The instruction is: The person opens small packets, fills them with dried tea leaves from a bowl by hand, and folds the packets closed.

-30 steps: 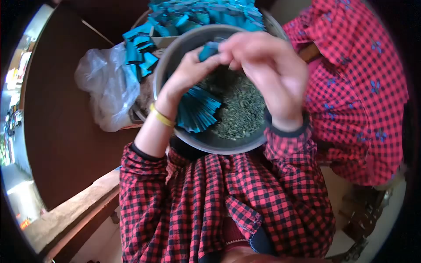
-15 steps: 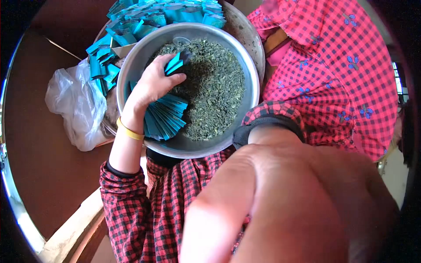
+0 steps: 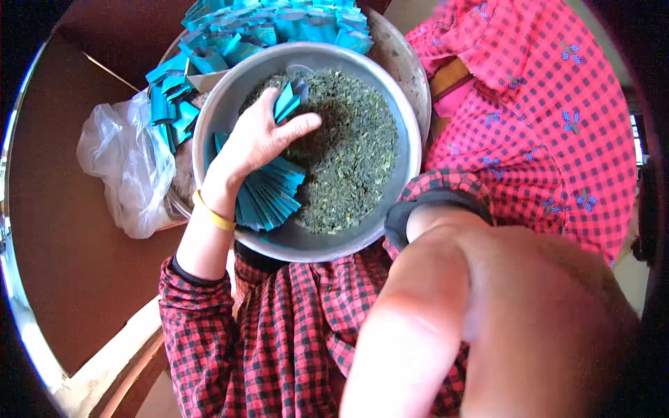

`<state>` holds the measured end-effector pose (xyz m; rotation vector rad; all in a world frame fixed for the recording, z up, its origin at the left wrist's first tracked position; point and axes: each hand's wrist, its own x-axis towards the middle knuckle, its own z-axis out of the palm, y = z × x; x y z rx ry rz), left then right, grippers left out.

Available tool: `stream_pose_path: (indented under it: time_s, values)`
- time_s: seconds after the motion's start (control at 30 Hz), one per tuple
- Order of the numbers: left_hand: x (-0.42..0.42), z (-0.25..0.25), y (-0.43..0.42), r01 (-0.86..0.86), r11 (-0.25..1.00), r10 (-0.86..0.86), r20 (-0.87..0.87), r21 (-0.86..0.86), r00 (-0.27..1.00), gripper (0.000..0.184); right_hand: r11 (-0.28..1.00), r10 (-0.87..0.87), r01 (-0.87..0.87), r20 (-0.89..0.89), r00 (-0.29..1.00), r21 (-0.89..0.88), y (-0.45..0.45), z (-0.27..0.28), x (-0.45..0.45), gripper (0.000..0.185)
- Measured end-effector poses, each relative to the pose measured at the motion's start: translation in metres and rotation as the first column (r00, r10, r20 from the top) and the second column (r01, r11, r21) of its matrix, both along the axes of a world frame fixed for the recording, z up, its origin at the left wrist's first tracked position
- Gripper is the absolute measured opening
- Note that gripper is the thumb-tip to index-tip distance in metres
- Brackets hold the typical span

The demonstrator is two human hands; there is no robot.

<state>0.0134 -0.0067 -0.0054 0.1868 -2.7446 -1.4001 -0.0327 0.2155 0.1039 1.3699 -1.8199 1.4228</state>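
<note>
Looming close to the camera, the right hand (image 3: 523, 299) is well apart from the bowl (image 3: 410, 146), where a second ago it met the left hand (image 3: 259, 139) at a blue packet. Its fingers are blurred and cut off, so I cannot tell whether they grip anything. The left hand remains inside the bowl, over the edge of the dried leaves (image 3: 355, 146); since half a second ago its thumb has spread a little farther from the packet (image 3: 287, 102), which sits tilted in the crook between thumb and forefinger. The other fingers are hidden beneath, so whether they grasp the packet I cannot tell. That seems to leave the work at the packet to the left hand alone for now, with the right away from the leaves. The fan (image 3: 275, 195) of blue packets lies as it did, against the bowl's near left wall, just below the left wrist. Beyond the far rim, the heap (image 3: 279, 31) of packets looks unchanged, and the plastic bag (image 3: 129, 167) lies to the left.
</note>
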Motion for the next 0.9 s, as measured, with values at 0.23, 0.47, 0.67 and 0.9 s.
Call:
stream_pose_path:
  time_s: [0.23, 0.47, 0.67, 0.9]
  values:
    - [-0.003, 0.002, -0.007, -0.056, 0.983, 0.070, -0.072, 0.176, 0.995, 0.060, 0.998, -0.059, 0.059, -0.094, 0.994, -0.007, -0.004, 0.002, 0.007, 0.023]
    - [-0.002, -0.002, -0.003, -0.099, 0.971, 0.144, -0.198, 0.218, 0.970, 0.056, 0.992, -0.121, 0.117, -0.110, 0.987, -0.042, -0.012, 0.001, -0.010, 0.026]
    - [-0.005, 0.005, -0.002, -0.199, 0.970, 0.233, -0.304, 0.139, 0.924, 0.062, 0.990, -0.130, 0.118, -0.168, 0.977, -0.077, -0.050, -0.001, -0.016, 0.028]
    - [-0.007, -0.001, -0.010, -0.175, 0.941, 0.266, -0.317, 0.290, 0.910, 0.066, 0.409, -0.329, 0.312, -0.181, 0.927, 0.858, -0.074, -0.123, -0.114, 0.025]
